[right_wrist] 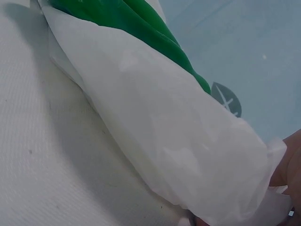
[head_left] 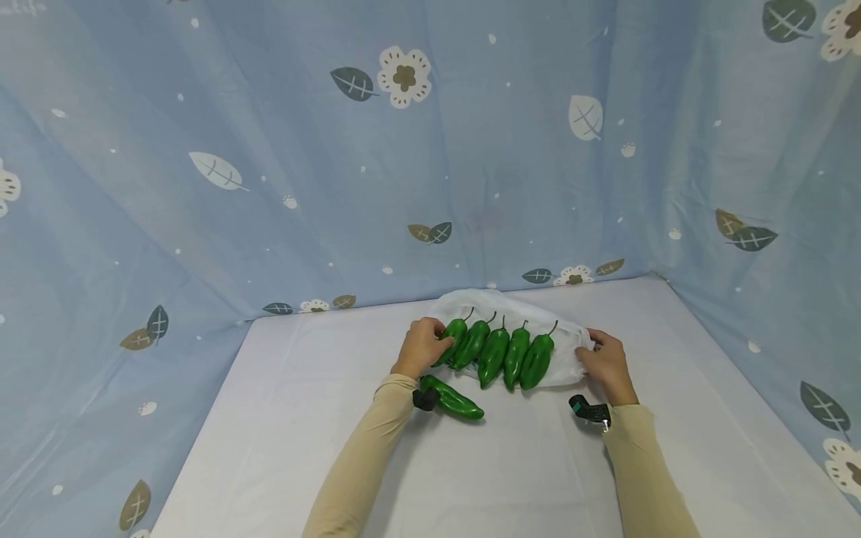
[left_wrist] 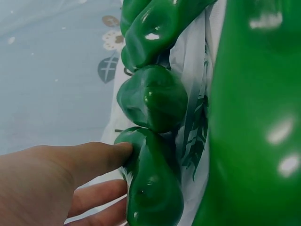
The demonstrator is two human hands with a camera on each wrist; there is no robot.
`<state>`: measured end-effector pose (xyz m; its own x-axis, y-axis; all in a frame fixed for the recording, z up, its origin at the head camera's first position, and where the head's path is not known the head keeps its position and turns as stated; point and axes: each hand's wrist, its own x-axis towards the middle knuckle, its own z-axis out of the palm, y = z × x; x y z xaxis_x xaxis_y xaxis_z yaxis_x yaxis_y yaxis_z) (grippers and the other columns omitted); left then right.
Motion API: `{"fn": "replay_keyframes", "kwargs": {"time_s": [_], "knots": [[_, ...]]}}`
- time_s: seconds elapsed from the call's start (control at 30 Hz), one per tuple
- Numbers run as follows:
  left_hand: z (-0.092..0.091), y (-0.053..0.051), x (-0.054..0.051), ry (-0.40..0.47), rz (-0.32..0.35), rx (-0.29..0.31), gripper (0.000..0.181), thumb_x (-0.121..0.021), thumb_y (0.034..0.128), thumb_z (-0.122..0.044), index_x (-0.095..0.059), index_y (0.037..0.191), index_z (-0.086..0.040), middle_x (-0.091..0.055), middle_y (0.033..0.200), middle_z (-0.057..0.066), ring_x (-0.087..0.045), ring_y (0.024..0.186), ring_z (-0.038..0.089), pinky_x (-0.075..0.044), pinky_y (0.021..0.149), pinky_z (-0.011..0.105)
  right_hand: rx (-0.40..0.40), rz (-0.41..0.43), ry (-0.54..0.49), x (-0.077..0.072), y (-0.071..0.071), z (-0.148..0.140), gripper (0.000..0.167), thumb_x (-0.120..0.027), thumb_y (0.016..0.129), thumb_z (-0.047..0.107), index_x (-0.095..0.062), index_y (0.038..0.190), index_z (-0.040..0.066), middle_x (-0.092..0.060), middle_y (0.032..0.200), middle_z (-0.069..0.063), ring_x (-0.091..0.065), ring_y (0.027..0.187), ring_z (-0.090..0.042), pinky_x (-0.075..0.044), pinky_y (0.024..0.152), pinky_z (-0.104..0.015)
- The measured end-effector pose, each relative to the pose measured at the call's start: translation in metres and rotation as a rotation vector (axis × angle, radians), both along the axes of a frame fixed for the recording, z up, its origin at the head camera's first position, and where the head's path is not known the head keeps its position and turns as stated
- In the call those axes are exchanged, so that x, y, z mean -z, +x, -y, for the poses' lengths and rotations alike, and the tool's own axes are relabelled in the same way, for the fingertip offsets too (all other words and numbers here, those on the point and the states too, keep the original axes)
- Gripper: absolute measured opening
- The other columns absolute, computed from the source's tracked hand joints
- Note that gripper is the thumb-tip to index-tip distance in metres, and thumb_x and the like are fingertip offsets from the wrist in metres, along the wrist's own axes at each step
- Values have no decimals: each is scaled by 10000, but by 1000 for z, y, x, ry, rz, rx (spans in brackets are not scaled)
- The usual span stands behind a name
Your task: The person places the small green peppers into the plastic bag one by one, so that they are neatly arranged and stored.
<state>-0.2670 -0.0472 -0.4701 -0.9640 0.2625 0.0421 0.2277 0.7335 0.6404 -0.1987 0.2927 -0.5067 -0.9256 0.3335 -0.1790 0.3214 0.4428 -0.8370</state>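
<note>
Several glossy green chili peppers (head_left: pixel 494 357) lie side by side, stems pointing away, on a white plastic bag (head_left: pixel 570 372). With thumb and fingers my left hand (head_left: pixel 418 349) grips the leftmost pepper (left_wrist: pixel 153 183) near its stem end. At the bag's right end, my right hand (head_left: pixel 608 364) pinches the crumpled plastic. The right wrist view shows the bag (right_wrist: pixel 174 127) drawn out toward that hand, which is mostly cut off at the frame's edge. Another pepper (head_left: pixel 456 401) rests on the tablecloth below the left hand, apart from the row.
A white cloth covers the table (head_left: pixel 518 478). Behind it and along both sides hangs a blue curtain (head_left: pixel 471 149) with leaf and flower prints. Each wrist carries a small black camera (head_left: pixel 589 409).
</note>
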Motion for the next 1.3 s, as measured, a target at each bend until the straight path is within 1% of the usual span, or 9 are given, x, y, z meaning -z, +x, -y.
{"fn": "replay_keyframes", "kwargs": {"time_s": [0.17, 0.37, 0.6, 0.7, 1.0, 1.2, 1.3], "knots": [[0, 0, 1, -27, 8, -13, 306, -764, 949, -194, -745, 1179, 8, -742, 1183, 196, -724, 1077, 343, -604, 892, 484, -1, 9, 0, 0, 0, 0, 603, -501, 979, 113, -391, 1536, -91, -417, 1543, -362, -457, 1388, -500, -458, 1115, -596], [-1, 0, -1, -68, 14, -30, 334, -771, 946, -229, -745, 1198, -12, -743, 1197, 180, -728, 1077, 341, -606, 882, 491, 7, -2, 9, 0, 0, 0, 598, -510, 975, 109, -404, 1526, -99, -449, 1515, -364, -492, 1343, -477, -480, 1088, -580], [-1, 1, -2, -77, 14, -35, 328, -769, 948, -240, -748, 1188, -18, -746, 1180, 172, -733, 1049, 334, -608, 859, 491, 11, -15, 7, 3, -2, 0, 586, -514, 973, 105, -423, 1514, -100, -464, 1509, -359, -500, 1347, -477, -482, 1090, -576], [-1, 1, -1, -78, 18, -27, 330, -764, 951, -243, -745, 1192, -18, -744, 1178, 172, -732, 1036, 331, -608, 845, 485, 10, -19, 8, 3, -1, 0, 585, -514, 971, 103, -426, 1511, -102, -464, 1509, -362, -494, 1358, -482, -477, 1096, -579], [7, 4, 2, -32, 39, 8, 361, -708, 991, -261, -717, 1248, -7, -734, 1226, 184, -716, 1109, 336, -593, 919, 495, 1, 7, -5, 2, 1, 2, 605, -500, 988, 117, -379, 1543, -90, -420, 1543, -359, -456, 1396, -502, -450, 1127, -595], [15, 7, 0, 5, 56, 2, 405, -689, 1005, -281, -689, 1306, -10, -724, 1247, 187, -716, 1101, 349, -600, 878, 495, 12, 5, -5, 2, 0, 2, 605, -501, 987, 121, -384, 1544, -83, -426, 1547, -349, -464, 1393, -492, -458, 1124, -589], [18, 9, 0, 14, 55, 1, 409, -676, 1012, -288, -686, 1311, -8, -721, 1248, 185, -713, 1099, 349, -601, 863, 490, 16, 10, -6, 2, -1, 1, 603, -501, 988, 124, -387, 1543, -82, -427, 1547, -347, -465, 1392, -490, -459, 1125, -588]]}}
